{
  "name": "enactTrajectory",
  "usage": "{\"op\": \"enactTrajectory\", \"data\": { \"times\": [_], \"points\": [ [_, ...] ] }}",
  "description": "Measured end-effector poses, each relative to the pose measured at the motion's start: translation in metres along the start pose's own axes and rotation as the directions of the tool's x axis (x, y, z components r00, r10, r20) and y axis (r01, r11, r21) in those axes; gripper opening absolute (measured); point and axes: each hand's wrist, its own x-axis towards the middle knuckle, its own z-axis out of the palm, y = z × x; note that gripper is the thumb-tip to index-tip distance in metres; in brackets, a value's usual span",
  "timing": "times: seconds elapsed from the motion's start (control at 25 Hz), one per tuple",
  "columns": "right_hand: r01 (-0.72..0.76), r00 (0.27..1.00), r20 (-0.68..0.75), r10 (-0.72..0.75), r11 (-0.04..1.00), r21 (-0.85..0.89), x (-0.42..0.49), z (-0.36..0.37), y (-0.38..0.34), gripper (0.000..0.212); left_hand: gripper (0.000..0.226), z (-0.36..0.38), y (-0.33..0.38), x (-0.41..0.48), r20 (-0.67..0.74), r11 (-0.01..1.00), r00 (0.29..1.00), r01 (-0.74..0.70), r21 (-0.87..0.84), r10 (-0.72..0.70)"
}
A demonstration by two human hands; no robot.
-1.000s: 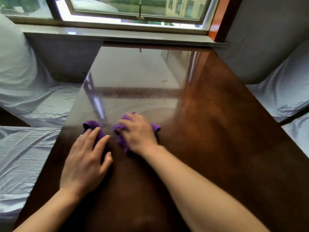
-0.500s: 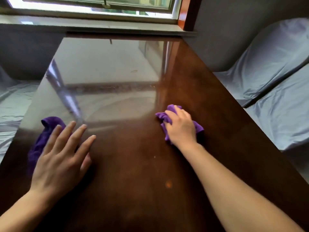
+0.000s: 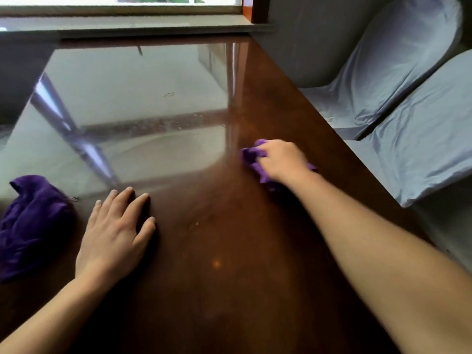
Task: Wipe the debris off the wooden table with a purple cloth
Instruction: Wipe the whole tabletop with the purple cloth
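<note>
A person's right hand (image 3: 282, 159) presses a crumpled purple cloth (image 3: 251, 159) onto a glossy dark brown wooden table (image 3: 229, 290), the fingers curled shut around the bunched fabric and the bare forearm reaching out from the lower right corner towards the table's right side. The cloth shows at the hand's left and just behind the wrist, flat against the wood and near the right edge. The left hand (image 3: 115, 233) lies palm down on the table nearer the person, its fingers spread and straight, gripping nothing. Just beside it on the left, not touching it, a second purple cloth (image 3: 30, 223), darker and heaped in folds, rests at the table's left edge. Small pale specks of debris (image 3: 196, 223) dot the wood between the two hands, and a faint curled mark (image 3: 169, 94) sits farther out in the bright reflection of the window (image 3: 122, 1) that covers the far half of the tabletop. A grey stone sill (image 3: 127, 24) runs along the table's far end. To the right, well clear of the hands, stand chairs draped in pale grey fabric covers (image 3: 408, 80).
</note>
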Motion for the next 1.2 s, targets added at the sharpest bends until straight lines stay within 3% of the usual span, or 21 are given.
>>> {"op": "enactTrajectory", "data": {
  "times": [0.08,0.24,0.36,0.48,0.56,0.64,0.8,0.88,1.0,1.12,1.16,1.2],
  "points": [
    [-0.101,0.995,-0.025,0.101,0.995,0.02,-0.012,-0.016,0.058,0.033,0.067,0.001,0.002,-0.001,0.01,1.0,1.0,0.017,0.01,-0.017],
    [-0.021,0.99,-0.131,0.043,0.986,0.164,-0.081,0.003,0.07,0.033,0.069,0.001,0.003,-0.001,0.017,0.999,1.0,0.023,0.03,-0.023],
    [0.191,0.972,-0.165,-0.166,0.97,0.151,-0.139,0.031,0.022,0.034,0.071,0.002,0.004,-0.001,0.014,0.999,1.0,0.026,0.041,-0.027],
    [0.438,0.897,-0.102,-0.43,0.895,0.08,-0.18,0.05,-0.017,0.047,0.072,0.004,0.004,-0.002,0.022,0.999,0.999,0.032,0.043,-0.033],
    [0.482,0.874,-0.094,-0.476,0.874,0.054,-0.164,0.046,-0.009,0.05,0.072,0.003,0.003,-0.002,0.021,0.998,0.999,0.04,0.039,-0.041],
    [0.398,0.912,-0.132,-0.388,0.916,0.053,-0.131,0.042,0.003,0.047,0.072,0.002,0.003,-0.001,0.017,0.998,0.999,0.044,0.047,-0.045],
    [0.09,0.967,-0.241,-0.075,0.995,0.052,-0.071,0.043,-0.021,0.039,0.073,0.004,0.003,-0.003,0.024,0.995,0.996,0.081,0.066,-0.083],
    [0.049,0.977,-0.212,-0.031,0.996,0.081,-0.068,0.046,-0.042,0.039,0.072,0.003,0.001,-0.001,0.03,0.995,0.997,0.068,0.075,-0.07],
    [0.318,0.943,-0.142,-0.3,0.94,0.124,-0.118,0.061,-0.071,0.046,0.07,0.002,0.001,-0.003,0.026,0.993,0.996,0.081,0.088,-0.084],
    [0.673,0.735,0.006,-0.678,0.73,0.12,-0.18,0.07,-0.088,0.052,0.068,0.002,0.003,0.0,0.011,0.996,0.997,0.079,0.052,-0.08],
    [0.72,0.69,0.009,-0.724,0.687,0.101,-0.173,0.066,-0.081,0.052,0.067,0.0,0.002,0.0,0.013,0.996,0.997,0.08,0.039,-0.081],
    [0.707,0.706,-0.016,-0.708,0.704,0.066,-0.157,0.062,-0.069,0.053,0.066,-0.001,0.002,-0.002,0.017,0.996,0.996,0.083,0.029,-0.084]
  ]
}}
